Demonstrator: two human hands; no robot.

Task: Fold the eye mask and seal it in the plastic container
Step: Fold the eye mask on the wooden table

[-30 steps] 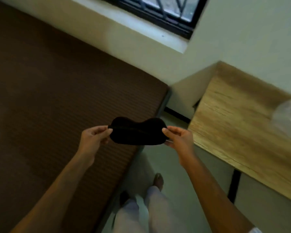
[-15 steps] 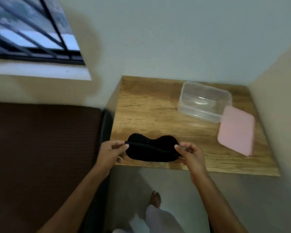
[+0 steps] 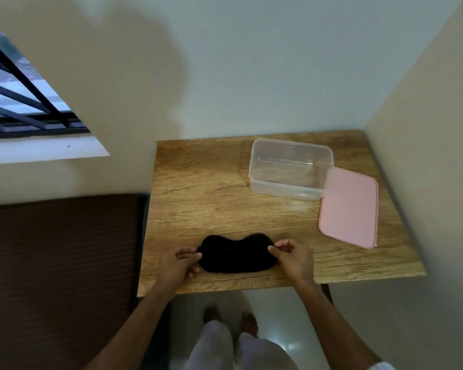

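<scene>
A black eye mask [image 3: 235,253] lies spread flat on the wooden table [image 3: 198,198], close to its front edge. My left hand [image 3: 177,264] pinches the mask's left end and my right hand [image 3: 292,256] pinches its right end. A clear plastic container [image 3: 290,168] stands open and empty at the back right of the table. Its pink lid [image 3: 349,206] lies flat beside it on the right, with one edge touching the container's wall.
A brown mattress [image 3: 59,276] adjoins the table's left side. Walls close in the table at the back and on the right. A barred window [image 3: 19,102] is at the upper left. My legs and feet stand on the tiled floor [image 3: 286,316] below the table's front edge.
The view swung from the mattress to the table. Both hands carried the mask over and lowered it from the air onto the tabletop near the front edge.
</scene>
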